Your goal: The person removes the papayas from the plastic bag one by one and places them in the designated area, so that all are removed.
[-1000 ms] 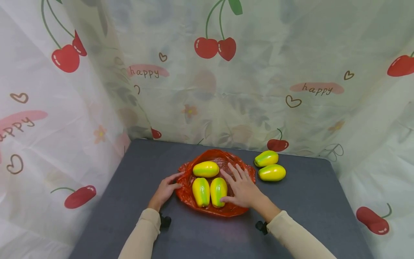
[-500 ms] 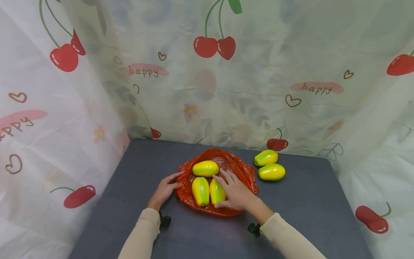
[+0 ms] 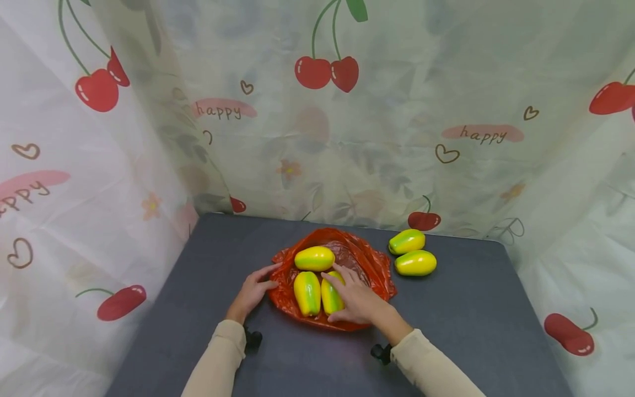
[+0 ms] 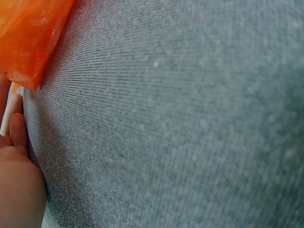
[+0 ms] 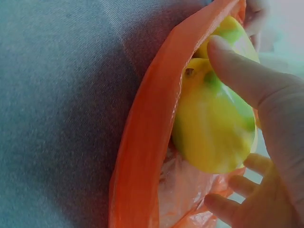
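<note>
Papayas (image 3: 307, 294) in red plastic bag (image 3: 379, 271); right hand (image 3: 358, 298), fingers spread, over one; left hand (image 3: 253, 293), fingers apart, probably steadying bag

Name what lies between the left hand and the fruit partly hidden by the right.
Head view: the left side of the red bag and one yellow-green fruit inside it.

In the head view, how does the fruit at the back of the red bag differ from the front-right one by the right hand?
Pose: the back fruit lies sideways, while the front-right fruit lies front to back.
Visibility: the right hand hides part of the front-right fruit; the back fruit shows almost whole.
Shared: both are glossy, elongated, yellow and green, and lie in the red bag.
</note>
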### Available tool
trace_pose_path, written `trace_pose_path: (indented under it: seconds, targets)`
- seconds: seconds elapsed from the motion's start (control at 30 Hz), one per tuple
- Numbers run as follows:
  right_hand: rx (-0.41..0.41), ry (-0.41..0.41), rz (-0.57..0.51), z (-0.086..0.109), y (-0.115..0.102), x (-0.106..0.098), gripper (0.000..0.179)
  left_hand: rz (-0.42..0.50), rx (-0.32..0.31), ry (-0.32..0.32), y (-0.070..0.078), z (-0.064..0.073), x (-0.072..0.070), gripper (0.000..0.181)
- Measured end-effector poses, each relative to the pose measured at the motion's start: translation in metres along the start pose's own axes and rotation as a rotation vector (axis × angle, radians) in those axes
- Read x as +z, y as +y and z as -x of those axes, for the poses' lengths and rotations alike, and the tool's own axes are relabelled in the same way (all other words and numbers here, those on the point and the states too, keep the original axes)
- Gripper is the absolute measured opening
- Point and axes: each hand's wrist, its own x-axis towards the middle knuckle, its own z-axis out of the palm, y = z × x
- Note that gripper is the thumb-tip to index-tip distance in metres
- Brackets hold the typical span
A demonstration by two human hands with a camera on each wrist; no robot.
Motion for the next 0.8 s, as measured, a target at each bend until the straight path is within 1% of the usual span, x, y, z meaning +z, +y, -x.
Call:
trace_pose_path:
  seconds: [0.13,0.43,0.8]
  targets:
    - [0.012,-0.011,-0.012,-0.0013,-0.0018,0.0023,0.097,-0.007,0.001,0.001,-0.0012,-0.0007,-0.0002,0.048]
    - [0.027,-0.010,0.014,-0.0029,-0.0045,0.0052,0.093,-0.014,0.005,0.007,-0.0004,-0.0007,0.0003,0.048]
    - [0.041,0.031,-0.016,-0.0007,-0.0077,0.0043,0.091,-0.023,0.012,0.006,-0.0008,-0.0015,-0.0003,0.048]
